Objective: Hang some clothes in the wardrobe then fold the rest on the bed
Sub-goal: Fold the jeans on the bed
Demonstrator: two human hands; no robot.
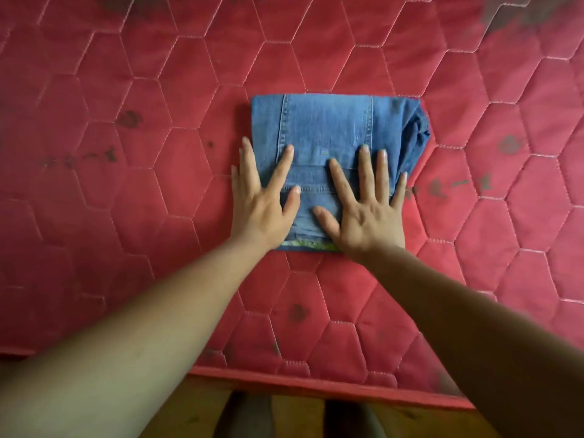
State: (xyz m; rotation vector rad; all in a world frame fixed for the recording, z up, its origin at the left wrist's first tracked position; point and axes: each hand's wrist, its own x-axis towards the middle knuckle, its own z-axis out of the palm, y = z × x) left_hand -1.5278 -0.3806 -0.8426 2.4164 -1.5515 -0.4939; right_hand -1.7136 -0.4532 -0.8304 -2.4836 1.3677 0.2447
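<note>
Head view: folded jeans (331, 134) under flat left hand (262, 207), right hand (366, 213).

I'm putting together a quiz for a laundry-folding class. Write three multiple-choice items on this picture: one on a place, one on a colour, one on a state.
1. Where do the folded jeans lie?
A. on the mattress
B. in a wardrobe
C. on a chair

2. What colour is the mattress?
A. grey
B. red
C. white

3. How are the left hand and right hand placed?
A. gripping a hanger
B. hanging idle
C. pressed flat on the jeans, fingers straight

Answers: 1 A, the denim rests on the quilted surface; 2 B, the hexagon-stitched cover is red; 3 C, both palms lie on the denim with fingers spread.
</note>
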